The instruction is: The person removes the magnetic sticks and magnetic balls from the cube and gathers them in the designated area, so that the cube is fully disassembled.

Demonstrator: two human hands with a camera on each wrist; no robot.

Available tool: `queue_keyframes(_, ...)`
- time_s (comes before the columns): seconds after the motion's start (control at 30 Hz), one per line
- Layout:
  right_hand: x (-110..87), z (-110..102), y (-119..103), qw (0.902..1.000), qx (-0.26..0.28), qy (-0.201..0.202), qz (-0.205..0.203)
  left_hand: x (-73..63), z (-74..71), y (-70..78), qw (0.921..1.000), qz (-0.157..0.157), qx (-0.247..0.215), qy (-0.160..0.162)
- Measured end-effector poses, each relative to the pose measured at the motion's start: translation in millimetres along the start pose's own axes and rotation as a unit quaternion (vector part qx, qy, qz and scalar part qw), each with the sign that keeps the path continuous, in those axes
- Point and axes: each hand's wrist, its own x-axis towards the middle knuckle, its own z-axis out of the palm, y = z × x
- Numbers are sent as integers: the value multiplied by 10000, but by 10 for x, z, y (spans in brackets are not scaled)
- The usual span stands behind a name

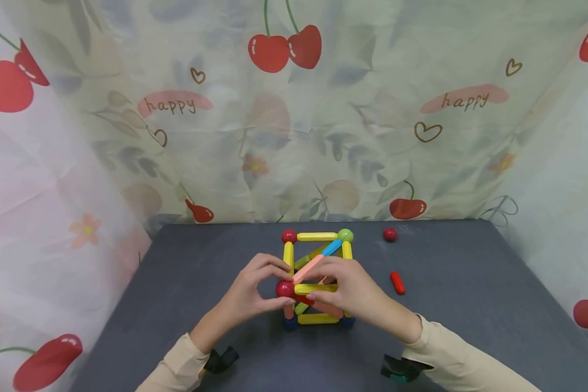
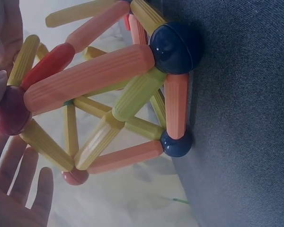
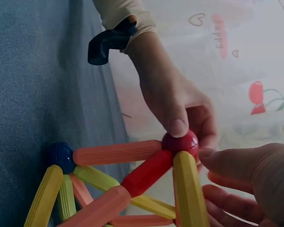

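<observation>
A frame of coloured rods and balls, apparently a magnetic building set, stands on the table in the head view. My left hand (image 1: 255, 284) pinches the red ball (image 1: 285, 289) at its upper near-left corner, between thumb and fingers. From that ball a yellow rod (image 1: 318, 289) runs right; my right hand (image 1: 355, 280) holds it with thumb below and fingers above. A pink rod (image 1: 307, 269) and a blue rod (image 1: 331, 247) form a diagonal to the green ball (image 1: 345, 235). In the right wrist view, a red rod (image 3: 147, 173) also meets the red ball. The right fingertips are partly hidden.
A loose red ball (image 1: 390, 234) and a loose red rod (image 1: 397, 283) lie on the dark table (image 1: 196, 256), right of the frame. Dark blue balls (image 2: 176, 48) sit at the frame's base. A patterned curtain (image 1: 294, 136) hangs behind and at both sides.
</observation>
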Motion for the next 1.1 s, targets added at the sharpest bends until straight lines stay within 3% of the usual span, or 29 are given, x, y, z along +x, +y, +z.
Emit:
queue_keyframes(0.33, 22, 111, -11, 9976, -686, 93, -74, 0, -18, 23, 9999, -145, -41, 17)
queue_keyframes(0.57, 10, 133, -23, 9973, -718, 49, -174, -3, -13, 17, 9998, -201, -69, 25)
queue_keyframes(0.77, 30, 121, -21, 9966, -736, 47, -365, -4, -1, -2, 10000, -18, -2, 46)
queue_keyframes(1.1, 52, 77, -46, 9987, -466, -106, -181, -1, 6, 4, 10000, -91, -17, 21)
